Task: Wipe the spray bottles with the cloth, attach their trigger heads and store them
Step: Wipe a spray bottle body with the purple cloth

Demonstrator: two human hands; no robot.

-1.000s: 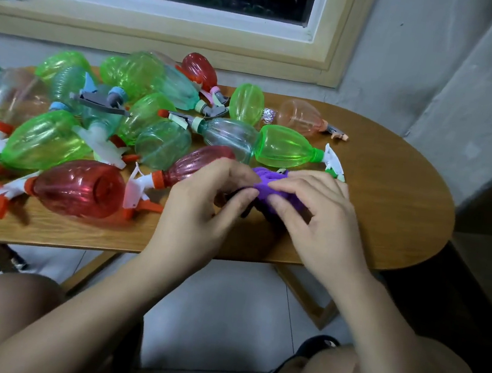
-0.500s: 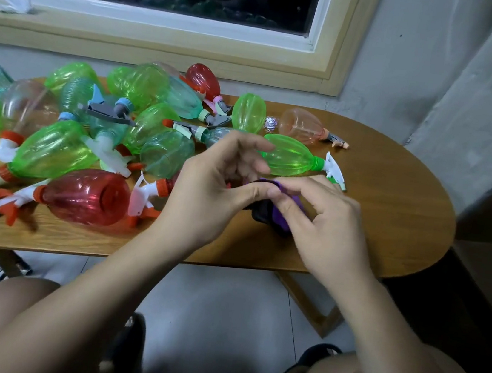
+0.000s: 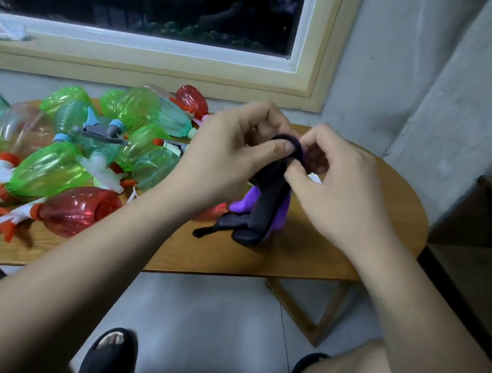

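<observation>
Both hands together mid-frame, left hand [image 3: 225, 165] and right hand [image 3: 335, 185] pinching the cloth [image 3: 267, 201], hanging top to bottom, tail touching table [image 3: 307, 257].

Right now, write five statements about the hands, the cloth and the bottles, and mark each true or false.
1. The left hand and the right hand both pinch the top of the black and purple fabric cloth. True.
2. The left hand holds a green bottle. False: it holds only the cloth.
3. The cloth's lower end touches the oval wooden table. True.
4. Every spray bottle stands upright. False: the green translucent plastic spray bottles lie on their sides in a heap.
5. The red translucent plastic spray bottle lies on its side near the table's front edge. True.
</observation>
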